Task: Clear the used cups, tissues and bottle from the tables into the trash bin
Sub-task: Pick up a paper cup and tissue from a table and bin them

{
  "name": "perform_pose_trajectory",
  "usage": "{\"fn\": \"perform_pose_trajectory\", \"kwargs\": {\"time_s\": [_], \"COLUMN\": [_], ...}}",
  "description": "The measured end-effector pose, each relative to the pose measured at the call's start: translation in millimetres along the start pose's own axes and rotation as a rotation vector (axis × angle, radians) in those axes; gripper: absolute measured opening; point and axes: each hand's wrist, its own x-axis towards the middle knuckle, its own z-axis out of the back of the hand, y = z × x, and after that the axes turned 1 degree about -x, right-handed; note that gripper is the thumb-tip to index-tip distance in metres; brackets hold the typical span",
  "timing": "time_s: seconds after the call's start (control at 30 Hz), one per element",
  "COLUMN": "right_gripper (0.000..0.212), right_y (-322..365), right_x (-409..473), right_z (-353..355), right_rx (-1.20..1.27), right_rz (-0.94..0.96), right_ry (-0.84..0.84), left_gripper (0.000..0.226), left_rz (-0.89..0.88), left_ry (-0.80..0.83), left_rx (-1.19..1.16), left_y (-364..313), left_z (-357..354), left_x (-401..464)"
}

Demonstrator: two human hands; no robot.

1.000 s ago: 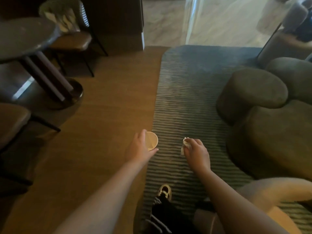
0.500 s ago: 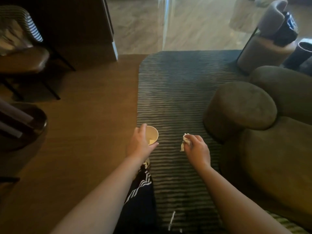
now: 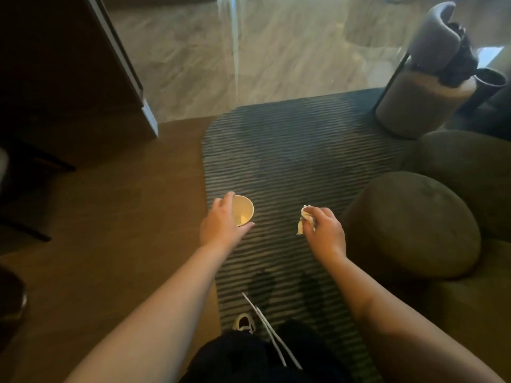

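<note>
We are carrying rubbish across the striped rug [image 3: 290, 150], no trash bin plainly in view. Our left hand [image 3: 221, 225] grips the paper cup [image 3: 243, 210] by its side; our right hand [image 3: 325, 230] pinches a crumpled tissue [image 3: 304, 221]. We should keep the cup upright in case dregs remain, hold the tissue tight, and look for the bin.
</note>
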Motion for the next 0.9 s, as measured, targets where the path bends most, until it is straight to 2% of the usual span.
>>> {"fn": "perform_pose_trajectory", "kwargs": {"time_s": [0.3,0.6,0.9], "right_gripper": [0.034,0.034,0.031], "right_y": [6,-20,-33], "right_x": [197,451,658], "right_z": [20,78,133], "right_rx": [-0.004,-0.036,-0.019], "right_rz": [-0.044,-0.112,-0.196], "right_ry": [-0.088,-0.099,-0.145], "left_gripper": [0.08,0.077,0.081], "left_rz": [-0.064,-0.115,-0.118], "left_ry": [0.061,0.076,0.091], "left_rx": [-0.009,0.018,0.007], "left_y": [-57,-176,-261], "left_z": [-30,-66,-99], "left_x": [209,461,662]}}
